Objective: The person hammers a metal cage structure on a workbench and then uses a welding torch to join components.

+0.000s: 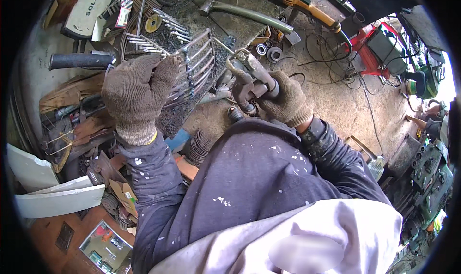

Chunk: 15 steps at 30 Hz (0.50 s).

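Observation:
My left hand (pixel 137 89), in a brown knitted glove, is closed on the edge of a grate of welded metal rods (pixel 205 58). Held up over the dark, gritty worktable (pixel 165 121), the grate leans at an angle. Wrapped round a worn welding electrode holder (pixel 254 72) is my gloved right hand (pixel 288 98). From the holder's jaws a thin welding rod (pixel 222 47) points up and left, past the grate's right side. The rod's tip appears apart from the grate. Behind the left hand lie smaller rod pieces (pixel 145 44) and a yellow disc (pixel 153 23).
A hammer (pixel 252 16) lies at the table's far side, with an orange power tool (pixel 307 5) beyond. Metal rings (pixel 274 54) sit near the right hand. Loose cables (pixel 331 48) trail toward a red and grey machine (pixel 382 48). A dark handle (pixel 79 60) lies at left.

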### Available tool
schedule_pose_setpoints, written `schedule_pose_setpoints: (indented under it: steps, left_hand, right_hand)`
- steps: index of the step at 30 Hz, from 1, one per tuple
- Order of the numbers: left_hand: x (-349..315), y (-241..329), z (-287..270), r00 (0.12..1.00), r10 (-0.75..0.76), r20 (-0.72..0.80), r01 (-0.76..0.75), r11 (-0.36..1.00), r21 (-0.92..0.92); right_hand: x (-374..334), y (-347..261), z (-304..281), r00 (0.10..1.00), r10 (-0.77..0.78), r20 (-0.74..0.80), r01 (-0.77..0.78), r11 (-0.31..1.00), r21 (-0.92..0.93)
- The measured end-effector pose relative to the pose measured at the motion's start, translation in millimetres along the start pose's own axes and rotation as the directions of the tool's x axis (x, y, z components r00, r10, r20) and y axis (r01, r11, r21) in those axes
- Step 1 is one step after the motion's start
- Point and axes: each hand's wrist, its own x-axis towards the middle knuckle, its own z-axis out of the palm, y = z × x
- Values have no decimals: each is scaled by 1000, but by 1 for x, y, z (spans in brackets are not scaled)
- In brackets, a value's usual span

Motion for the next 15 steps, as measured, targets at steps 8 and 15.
schedule_pose_setpoints:
  steps: [8, 15]
  left_hand:
    - [0, 0, -4, 998, -18, 53, 20, 999, -28]
    - [-1, 1, -8, 999, 10, 30, -9, 999, -43]
  right_hand:
    - [3, -2, 1, 998, -56, -3, 56, 995, 77]
    - [5, 2, 5, 999, -51, 16, 50, 997, 52]
